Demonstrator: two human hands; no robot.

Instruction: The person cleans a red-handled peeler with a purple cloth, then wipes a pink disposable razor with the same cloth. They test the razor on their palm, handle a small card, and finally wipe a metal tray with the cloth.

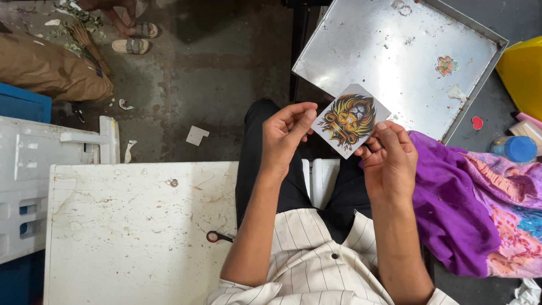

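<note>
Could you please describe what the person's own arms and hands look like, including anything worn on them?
Both hands, the left hand and the right hand, are bare: no gloves, rings, watch or bracelets show. The forearms are bare too. Short sleeves of a cream shirt with thin dark vertical stripes end near the elbows, the cuffs turned up.

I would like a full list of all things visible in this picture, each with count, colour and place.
sticker: 1, yellow and brown on white, held between both hands
tray: 1, silver, upper right
small sticker: 1, multicoloured, on tray
table: 1, white, lower left
scissors: 1, red handle, table edge
cloth: 1, purple and pink, right
bottle cap: 1, blue, far right
sandals: 2, beige, top left
left hand: 1, fingers on sticker's left edge
right hand: 1, fingers on sticker's right edge
</note>
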